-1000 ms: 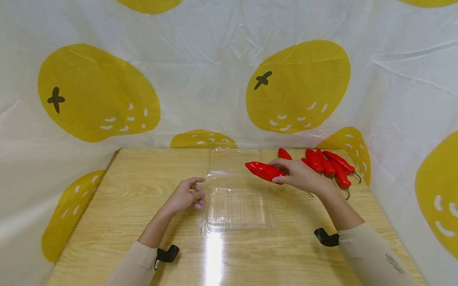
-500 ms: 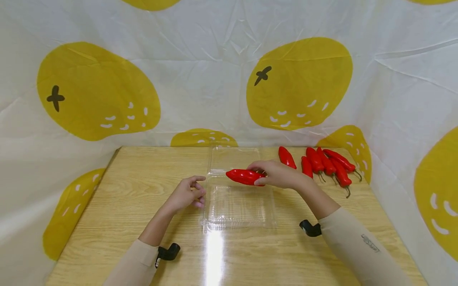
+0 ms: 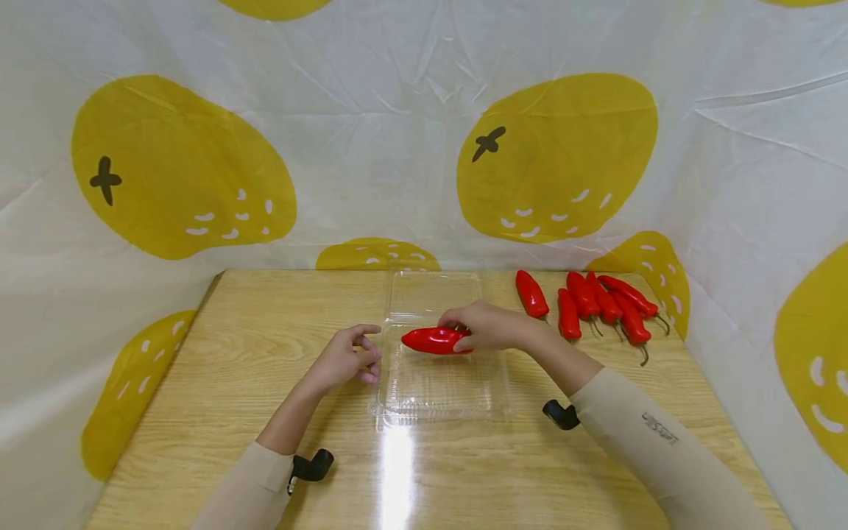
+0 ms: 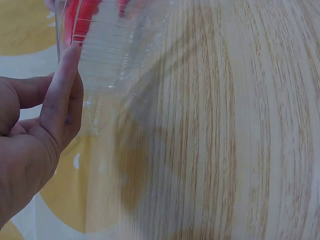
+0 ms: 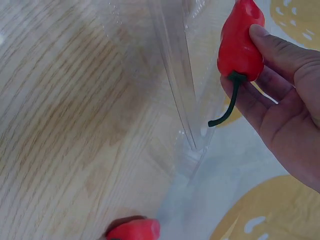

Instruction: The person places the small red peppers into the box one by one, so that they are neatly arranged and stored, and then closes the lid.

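Note:
My right hand [image 3: 489,327] pinches a shiny red chili pepper [image 3: 427,340] between thumb and fingers, over the back part of the base of a clear plastic clamshell box [image 3: 440,386]. The pepper lies sideways, its tip pointing left. A curved green stem [image 5: 231,107] shows in the right wrist view. My left hand [image 3: 344,359] is at the box's left side, fingers loosely bent and holding nothing. In the left wrist view, a fingertip [image 4: 71,55] appears to touch the clear wall. The box's lid [image 3: 433,294] is folded back, away from me.
Several red peppers [image 3: 606,305] lie in a group at the table's back right, with one more pepper [image 3: 532,294] a little left of them. The wooden table [image 3: 265,324] meets a patterned white cloth [image 3: 371,162] behind and at the sides.
My right hand has carried the pepper leftward and slightly toward me, from the box's right side to over its base. The left hand has stayed nearly still.

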Action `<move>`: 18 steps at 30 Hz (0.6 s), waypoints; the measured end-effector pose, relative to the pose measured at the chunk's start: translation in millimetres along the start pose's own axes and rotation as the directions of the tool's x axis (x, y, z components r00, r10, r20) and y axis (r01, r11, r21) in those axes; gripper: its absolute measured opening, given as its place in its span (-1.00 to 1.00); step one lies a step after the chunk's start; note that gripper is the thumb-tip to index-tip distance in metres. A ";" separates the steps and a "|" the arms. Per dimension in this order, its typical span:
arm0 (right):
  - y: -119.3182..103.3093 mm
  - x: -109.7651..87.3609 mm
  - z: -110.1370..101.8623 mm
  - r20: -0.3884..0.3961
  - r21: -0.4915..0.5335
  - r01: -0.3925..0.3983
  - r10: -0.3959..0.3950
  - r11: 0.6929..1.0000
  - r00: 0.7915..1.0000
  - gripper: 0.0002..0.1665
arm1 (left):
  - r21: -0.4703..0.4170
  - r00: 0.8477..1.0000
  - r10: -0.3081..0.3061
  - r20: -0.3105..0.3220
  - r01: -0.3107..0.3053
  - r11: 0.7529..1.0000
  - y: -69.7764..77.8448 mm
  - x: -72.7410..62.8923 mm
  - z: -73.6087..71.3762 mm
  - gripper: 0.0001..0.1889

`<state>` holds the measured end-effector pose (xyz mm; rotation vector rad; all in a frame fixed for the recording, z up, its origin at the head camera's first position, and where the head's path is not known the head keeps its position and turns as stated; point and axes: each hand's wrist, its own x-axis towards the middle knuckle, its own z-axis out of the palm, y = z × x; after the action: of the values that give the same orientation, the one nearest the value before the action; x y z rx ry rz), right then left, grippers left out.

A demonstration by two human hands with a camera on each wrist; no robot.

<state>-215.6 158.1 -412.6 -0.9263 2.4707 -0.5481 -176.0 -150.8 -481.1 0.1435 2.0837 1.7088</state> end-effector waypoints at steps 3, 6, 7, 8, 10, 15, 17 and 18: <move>-2.4 4.5 1.5 0.010 -0.010 0.015 -0.015 1.000 1.000 -0.55 | 0.002 1.000 -0.005 0.004 0.005 1.000 0.9 0.0 -0.7 -0.42; -3.9 7.9 4.5 0.018 -0.009 0.014 -0.014 1.000 1.000 -0.56 | -0.006 1.000 -0.009 0.005 0.009 1.000 0.6 0.0 -0.7 -0.42; -4.0 8.8 5.9 0.018 -0.012 0.016 -0.016 1.000 1.000 -0.57 | -0.012 1.000 -0.010 0.005 0.010 1.000 0.5 0.1 -0.5 -0.42; -3.8 9.8 7.5 0.019 -0.015 0.022 -0.021 1.000 1.000 -0.57 | -0.018 1.000 -0.010 0.006 0.010 1.000 0.2 0.4 -0.5 -0.42; -3.3 12.0 11.3 0.020 -0.023 0.032 -0.031 0.999 0.999 -0.57 | -0.029 1.000 -0.007 0.008 0.007 1.000 -0.2 0.7 -0.3 -0.42; 0.4 18.1 23.2 0.022 -0.027 0.030 -0.030 0.999 0.999 -0.56 | -0.042 1.000 -0.001 0.011 0.001 0.999 -0.8 0.9 -0.3 -0.43; 1.9 20.0 27.3 0.020 -0.029 0.021 -0.020 0.999 1.000 -0.55 | -0.043 1.000 0.000 0.009 0.001 0.999 -1.1 0.8 -0.4 -0.43; 2.5 20.8 29.2 0.017 -0.032 0.017 -0.016 0.999 1.000 -0.55 | -0.045 1.000 0.001 0.009 -0.001 0.999 -1.2 0.9 -0.6 -0.43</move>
<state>-215.5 139.5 -443.4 -0.9608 2.4658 -0.5053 -176.7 -151.3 -482.4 0.1379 2.0372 1.7512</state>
